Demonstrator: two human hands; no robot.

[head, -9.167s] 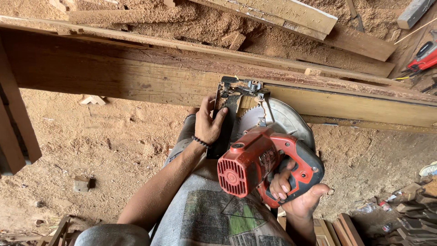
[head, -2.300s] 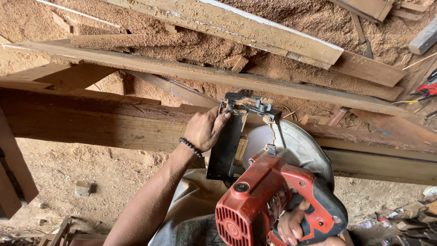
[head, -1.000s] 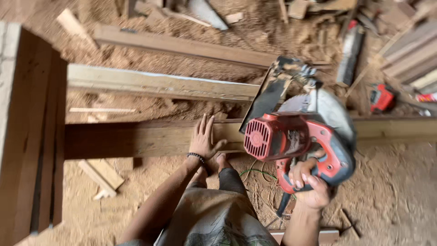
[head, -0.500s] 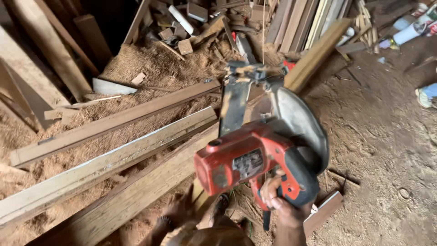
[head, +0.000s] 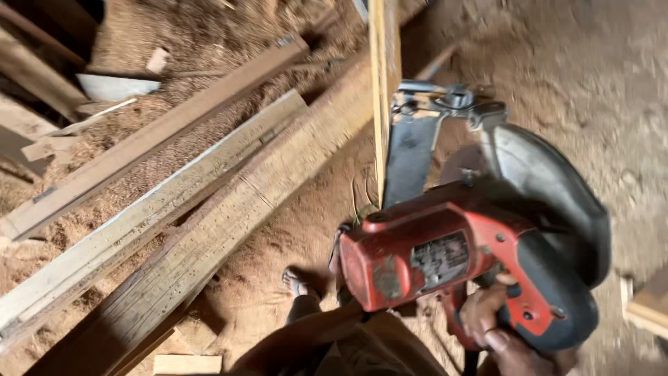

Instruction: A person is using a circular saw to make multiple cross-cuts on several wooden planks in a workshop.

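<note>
Because the frame is blurred, I see the red circular saw (head: 445, 261) only roughly; it is held low at the right, above the sawdust floor (head: 292, 230), its base plate beside a thin upright board (head: 384, 90). My right hand (head: 497, 331) has its fingers (head: 487, 317) wrapped closed around the handle. My left hand is hidden behind the saw body; I cannot tell its fingers.

Dirt floor (head: 612, 76) thick with sawdust (head: 209, 28). Long planks (head: 160, 209) lying diagonally at left, offcuts (head: 184, 363) scattered, pale curved scrap (head: 115, 85) near dark upper-left corner.
</note>
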